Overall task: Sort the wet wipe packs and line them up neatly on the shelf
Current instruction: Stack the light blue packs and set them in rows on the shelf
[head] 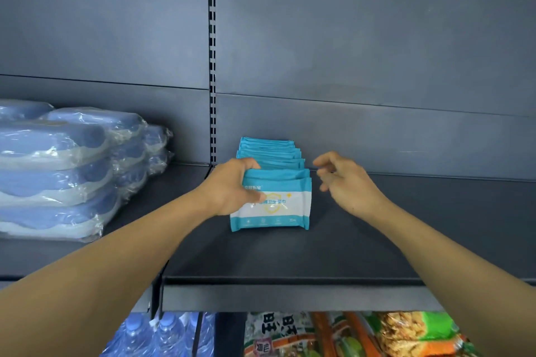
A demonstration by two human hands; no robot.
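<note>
Several teal-and-white wet wipe packs (pixel 278 200) stand upright in a single row running from front to back on the dark shelf (pixel 362 246). My left hand (pixel 232 188) grips the left end of the front packs, thumb on the face of the foremost pack and fingers curled over the tops. My right hand (pixel 345 180) hovers just right of the row, fingers loosely curled, holding nothing and not touching the packs. The rear packs (pixel 269 148) lean back toward the shelf's back panel.
A stack of blue items in clear plastic wrap (pixel 66 171) fills the neighbouring shelf on the left. A slotted upright (pixel 212 66) divides the two bays. Water bottles (pixel 162 336) and snack bags (pixel 348 336) sit on the shelf below.
</note>
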